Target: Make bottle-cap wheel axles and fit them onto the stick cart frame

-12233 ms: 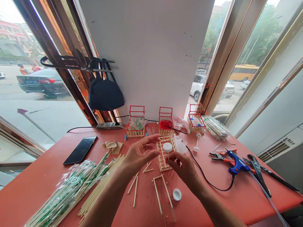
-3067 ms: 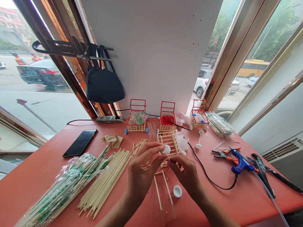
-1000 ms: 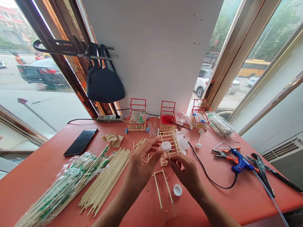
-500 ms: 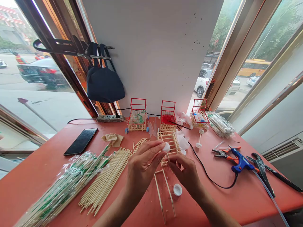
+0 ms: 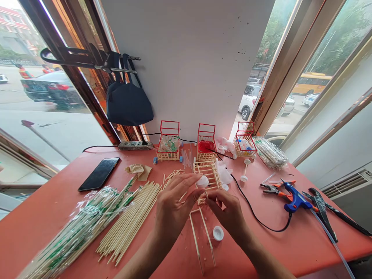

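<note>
A white bottle cap (image 5: 202, 181) sits between the fingertips and thumb of my left hand (image 5: 174, 201). Just to the right, my right hand (image 5: 228, 205) pinches a short thin wooden stick (image 5: 206, 193) below the cap; whether the two are joined I cannot tell. Behind my fingers lies a ladder-like frame of wooden sticks (image 5: 213, 176). Nearer to me, an open three-sided stick frame (image 5: 195, 232) rests on the table, with another white cap (image 5: 218, 233) beside it, hollow side up.
Bundled sticks (image 5: 128, 224) and a plastic-wrapped bunch (image 5: 84, 228) lie left, near a phone (image 5: 99, 174). A blue glue gun (image 5: 298, 199), pliers (image 5: 271, 189) and a black cable (image 5: 247, 201) are right. Small red-trimmed stick carts (image 5: 168, 149) stand along the wall.
The cap has shifted slightly left and down, and its tilt has changed. My left fingers have loosened a little around it. My right hand has barely moved.
</note>
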### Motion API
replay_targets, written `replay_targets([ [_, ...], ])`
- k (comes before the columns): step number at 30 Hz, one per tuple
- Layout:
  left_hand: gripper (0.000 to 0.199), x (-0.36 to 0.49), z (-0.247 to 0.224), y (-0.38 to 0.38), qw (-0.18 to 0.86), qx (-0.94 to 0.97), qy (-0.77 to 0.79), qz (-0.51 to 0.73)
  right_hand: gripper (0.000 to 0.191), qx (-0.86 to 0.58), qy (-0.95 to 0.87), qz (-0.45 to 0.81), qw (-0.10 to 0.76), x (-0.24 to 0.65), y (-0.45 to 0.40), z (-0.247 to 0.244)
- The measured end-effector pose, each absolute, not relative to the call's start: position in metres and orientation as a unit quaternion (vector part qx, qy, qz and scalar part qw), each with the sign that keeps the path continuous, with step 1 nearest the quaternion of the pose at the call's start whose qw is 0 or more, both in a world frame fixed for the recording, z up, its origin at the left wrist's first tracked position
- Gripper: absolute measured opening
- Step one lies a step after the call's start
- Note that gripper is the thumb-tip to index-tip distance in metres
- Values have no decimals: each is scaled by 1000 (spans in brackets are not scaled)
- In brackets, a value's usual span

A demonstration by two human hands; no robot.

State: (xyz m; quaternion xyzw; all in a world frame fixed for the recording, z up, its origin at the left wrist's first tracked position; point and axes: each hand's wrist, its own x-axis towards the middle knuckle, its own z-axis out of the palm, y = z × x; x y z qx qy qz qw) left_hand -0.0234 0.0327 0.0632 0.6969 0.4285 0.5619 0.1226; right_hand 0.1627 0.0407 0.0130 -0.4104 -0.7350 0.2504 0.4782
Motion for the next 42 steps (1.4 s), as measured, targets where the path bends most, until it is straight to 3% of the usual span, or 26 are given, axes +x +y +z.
replay_targets([
  [20, 21, -23, 65, 33, 121, 699, 438, 552, 8, -412, -738, 254, 470, 164, 41, 12],
  [29, 32, -35, 57, 38, 44, 710, 455, 535, 23, -424, -655, 459, 424, 164, 36, 29],
  [35, 52, -39, 54, 42, 95, 792, 398, 453, 38, -362, -624, 563, 403, 169, 30, 47],
  [42, 47, -40, 43, 40, 145, 793, 401, 435, 42, -373, -599, 604, 372, 172, 25, 65],
])
